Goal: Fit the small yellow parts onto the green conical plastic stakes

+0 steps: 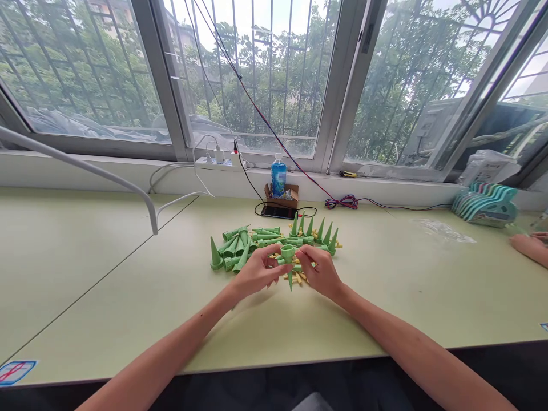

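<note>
My left hand [261,268] is closed around a green plastic watering spike [288,262], its tip pointing down and its round open end up. Close to the spike's rim, on the right, my right hand [319,268] is pinched; whatever sits between its fingertips is too small to make out. Behind my hands lies a pile of green spikes [240,242], most on their sides. Several upright spikes [309,227] stand in a row at the pile's right. Small yellow pieces [299,278] lie under and around my hands.
A bottle of blue liquid [278,177] stands in a small cardboard box [291,196] behind a phone [278,212]. Coiled cable [342,201] lies near the sill. Teal hangers [486,204] and another person's hand [531,246] are at the right. A white curved tube [107,177] crosses the left.
</note>
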Motion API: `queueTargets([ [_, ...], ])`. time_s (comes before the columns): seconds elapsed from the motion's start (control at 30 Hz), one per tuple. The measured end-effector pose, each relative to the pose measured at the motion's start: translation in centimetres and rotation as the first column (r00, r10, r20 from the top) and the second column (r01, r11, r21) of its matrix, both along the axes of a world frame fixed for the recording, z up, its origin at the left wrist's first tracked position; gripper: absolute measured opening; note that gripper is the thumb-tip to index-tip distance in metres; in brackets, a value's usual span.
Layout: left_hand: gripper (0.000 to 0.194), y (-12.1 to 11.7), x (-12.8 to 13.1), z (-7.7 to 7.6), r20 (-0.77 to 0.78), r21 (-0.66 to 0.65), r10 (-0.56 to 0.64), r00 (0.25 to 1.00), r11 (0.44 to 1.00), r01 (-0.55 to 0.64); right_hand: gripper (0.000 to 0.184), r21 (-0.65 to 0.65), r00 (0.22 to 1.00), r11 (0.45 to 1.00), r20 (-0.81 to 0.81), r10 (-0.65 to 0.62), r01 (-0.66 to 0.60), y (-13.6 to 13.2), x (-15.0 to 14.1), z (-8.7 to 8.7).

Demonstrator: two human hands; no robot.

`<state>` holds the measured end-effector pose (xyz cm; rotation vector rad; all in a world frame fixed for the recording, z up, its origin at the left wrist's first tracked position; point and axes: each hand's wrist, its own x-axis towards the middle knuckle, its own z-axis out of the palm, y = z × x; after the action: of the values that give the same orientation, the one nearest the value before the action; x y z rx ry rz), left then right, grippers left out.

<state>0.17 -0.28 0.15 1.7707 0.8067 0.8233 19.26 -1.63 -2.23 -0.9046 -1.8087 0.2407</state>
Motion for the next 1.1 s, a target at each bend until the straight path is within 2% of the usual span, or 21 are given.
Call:
queueTargets([
  [0.27,0.035,-0.04,0.55,-0.35,0.057,0.142,0.074,0.996,0.986,-0.081,0.031,-0.026,1.0,1.0,-0.008,-0.004,0.004,-0.18,-0.14,-0.11],
  [0.47,0.033,0.22,0.42,-0.54,0.041,0.125,0.144,0.989,0.981,-0.148,0.025,-0.016,0.997,1.0,-0.071,-0.025,0.024,-0.22,-0.23,-0.05],
  [0.6,0.03,0.35,0.35,-0.62,0.033,0.102,0.135,0.99,0.985,-0.138,0.025,-0.025,0.995,1.0,-0.103,-0.015,0.012,-0.29,-0.18,-0.07],
  [0.77,0.044,0.19,0.57,-0.25,0.074,0.002,0.044,0.996,0.999,-0.045,0.024,-0.053,0.992,0.998,-0.122,0.019,-0.026,-0.32,-0.08,-0.07],
  [0.97,0.057,0.15,0.51,0.27,0.172,-0.199,0.052,0.984,0.98,-0.017,0.022,0.002,0.998,0.999,-0.055,0.04,-0.04,-0.1,-0.06,-0.14],
  [1.1,0.056,0.15,0.4,0.29,0.178,-0.247,0.031,0.984,0.969,0.014,0.021,0.003,0.998,0.998,-0.025,0.063,-0.063,-0.06,-0.16,-0.14],
])
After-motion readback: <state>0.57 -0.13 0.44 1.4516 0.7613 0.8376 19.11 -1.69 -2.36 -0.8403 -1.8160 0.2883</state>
